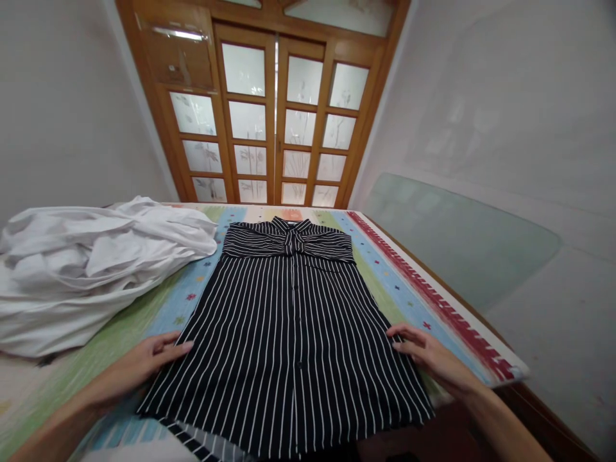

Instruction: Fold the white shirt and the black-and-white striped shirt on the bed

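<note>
A black shirt with white stripes lies front up, its collar at the far end and its sleeves folded across the chest. Dark buttons run down its middle. At the shirt's left side edge is my left hand, thumb over the fabric and the other fingers curled at the edge, partly hidden. My right hand has the opposite side edge between thumb and fingers. The lower hem comes toward me, with a flap of the striped back layer showing under it at the lower left.
A heap of white cloth lies on the left of the bed or table, which has a colourful patterned cover. Walls stand on both sides, and a wooden door with frosted panes is at the back. The cover's right edge runs near the wall.
</note>
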### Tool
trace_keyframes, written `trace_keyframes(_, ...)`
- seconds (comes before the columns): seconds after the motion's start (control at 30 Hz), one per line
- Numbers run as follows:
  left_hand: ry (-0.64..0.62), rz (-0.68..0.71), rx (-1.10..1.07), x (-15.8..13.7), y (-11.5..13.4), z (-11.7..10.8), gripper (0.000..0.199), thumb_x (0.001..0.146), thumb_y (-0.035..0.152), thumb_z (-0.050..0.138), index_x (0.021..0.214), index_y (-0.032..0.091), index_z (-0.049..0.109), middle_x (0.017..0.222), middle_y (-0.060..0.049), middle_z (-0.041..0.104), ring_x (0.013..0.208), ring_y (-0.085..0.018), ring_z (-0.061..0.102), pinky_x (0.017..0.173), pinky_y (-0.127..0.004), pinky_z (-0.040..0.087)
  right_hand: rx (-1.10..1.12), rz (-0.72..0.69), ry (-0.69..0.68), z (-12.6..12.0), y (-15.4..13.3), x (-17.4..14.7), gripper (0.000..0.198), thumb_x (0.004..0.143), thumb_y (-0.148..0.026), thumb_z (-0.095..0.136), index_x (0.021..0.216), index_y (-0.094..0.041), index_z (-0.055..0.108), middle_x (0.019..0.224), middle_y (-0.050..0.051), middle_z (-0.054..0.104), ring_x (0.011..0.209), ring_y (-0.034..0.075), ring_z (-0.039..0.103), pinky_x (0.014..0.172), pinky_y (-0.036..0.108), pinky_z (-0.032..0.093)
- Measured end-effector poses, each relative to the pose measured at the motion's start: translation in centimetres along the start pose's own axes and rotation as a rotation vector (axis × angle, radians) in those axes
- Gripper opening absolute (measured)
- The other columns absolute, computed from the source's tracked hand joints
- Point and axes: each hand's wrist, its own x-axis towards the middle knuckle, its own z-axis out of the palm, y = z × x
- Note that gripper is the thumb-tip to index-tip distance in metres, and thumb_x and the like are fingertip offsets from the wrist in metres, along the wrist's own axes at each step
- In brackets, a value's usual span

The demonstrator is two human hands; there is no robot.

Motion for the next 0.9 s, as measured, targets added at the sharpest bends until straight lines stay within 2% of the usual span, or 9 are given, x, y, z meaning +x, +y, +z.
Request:
trace_keyframes(0.1, -0.075, -0.035, -0.089, 1.2, 1.8, 0.8, 0.053, 0.064, 0.062, 0.077, 0.089, 0.015, 0.069, 0.101, -0.012, 0.073, 0.099, -0.028, 0.068, 0.083, -0.029, 0.056, 0.041, -0.01, 0.002, 0.2, -0.5, 1.6, 0.044, 0.072, -0.054, 0.068, 0.104, -0.025, 0.063, 0.096, 0.005, 0.067, 0.091, 0.024, 0.06, 0.071, 0.031, 0.045)
trace_keyframes(0.17, -0.067, -0.03, -0.128, 2.0, 2.9, 1.3, 0.05, 0.061, 0.056, 0.081, 0.085, 0.014, 0.068, 0.097, -0.014, 0.073, 0.09, -0.028, 0.071, 0.079, -0.03, 0.058, 0.078, -0.051, 0.017, 0.3, -0.7, 3.0, 0.048, 0.066, -0.054, 0.074, 0.1, -0.023, 0.063, 0.086, 0.004, 0.066, 0.086, 0.023, 0.061, 0.073, 0.033, 0.045)
trace_keyframes(0.27, -0.014, 0.074, -0.179, 2.8, 3.9, 1.6, 0.045, 0.06, 0.044, 0.085, 0.09, 0.015, 0.067, 0.094, -0.012, 0.074, 0.082, -0.026, 0.072, 0.073, -0.031, 0.059, 0.146, -0.165, 0.136, 0.5, -0.7, 4.7, 0.048, 0.054, -0.054, 0.082, 0.084, -0.021, 0.064, 0.076, 0.002, 0.062, 0.077, 0.022, 0.059, 0.074, 0.034, 0.046)
trace_keyframes(0.37, 0.038, 0.209, -0.24, 3.1, 4.0, 1.1, 0.051, 0.06, 0.039, 0.086, 0.1, 0.018, 0.065, 0.092, -0.008, 0.074, 0.086, -0.025, 0.071, 0.075, -0.029, 0.059, 0.214, -0.241, 0.206, 0.5, -0.7, 5.4, 0.047, 0.054, -0.056, 0.082, 0.082, -0.021, 0.065, 0.074, 0.002, 0.061, 0.073, 0.02, 0.058, 0.071, 0.034, 0.046)
trace_keyframes(0.5, 0.031, 0.239, -0.237, 3.1, 4.2, 0.2, 0.066, 0.052, 0.046, 0.09, 0.105, 0.018, 0.062, 0.091, -0.005, 0.075, 0.094, -0.027, 0.069, 0.077, -0.027, 0.058, 0.075, -0.199, 0.039, -0.4, -0.7, 5.9, 0.047, 0.056, -0.054, 0.083, 0.084, -0.019, 0.071, 0.076, 0.004, 0.066, 0.075, 0.022, 0.059, 0.074, 0.037, 0.047)
trace_keyframes(0.63, 0.11, 0.326, -0.301, 3.0, 4.9, 0.2, 0.073, 0.051, 0.051, 0.09, 0.108, 0.017, 0.058, 0.1, -0.004, 0.074, 0.103, -0.024, 0.066, 0.082, -0.022, 0.055, 0.097, -0.296, 0.11, -1.4, -1.2, 6.9, 0.049, 0.057, -0.053, 0.083, 0.091, -0.019, 0.073, 0.082, 0.006, 0.069, 0.079, 0.023, 0.061, 0.077, 0.037, 0.048)
trace_keyframes(0.7, 0.089, 0.338, -0.309, 3.0, 5.2, 0.5, 0.072, 0.052, 0.049, 0.09, 0.108, 0.017, 0.057, 0.101, -0.004, 0.073, 0.104, -0.024, 0.065, 0.085, -0.022, 0.054, 0.107, -0.329, 0.089, -1.5, -1.7, 7.3, 0.052, 0.058, -0.049, 0.084, 0.1, -0.021, 0.072, 0.092, 0.006, 0.071, 0.088, 0.025, 0.063, 0.083, 0.038, 0.049)
trace_keyframes(0.8, 0.025, 0.317, -0.27, 3.2, 5.4, 0.8, 0.065, 0.054, 0.045, 0.09, 0.104, 0.017, 0.06, 0.1, -0.005, 0.074, 0.102, -0.026, 0.066, 0.086, -0.025, 0.054, 0.038, -0.307, -0.052, -1.3, -2.4, 7.7, 0.058, 0.063, -0.045, 0.082, 0.114, -0.022, 0.068, 0.108, 0.007, 0.071, 0.102, 0.027, 0.063, 0.093, 0.041, 0.047)
trace_keyframes(0.9, 0.051, 0.349, -0.242, 3.2, 5.6, 0.7, 0.056, 0.056, 0.045, 0.088, 0.096, 0.017, 0.062, 0.097, -0.004, 0.074, 0.098, -0.025, 0.067, 0.083, -0.024, 0.055, 0.029, -0.278, -0.013, -1.2, -3.0, 8.0, 0.063, 0.064, -0.049, 0.081, 0.118, -0.02, 0.066, 0.103, 0.008, 0.072, 0.098, 0.029, 0.065, 0.092, 0.045, 0.049)
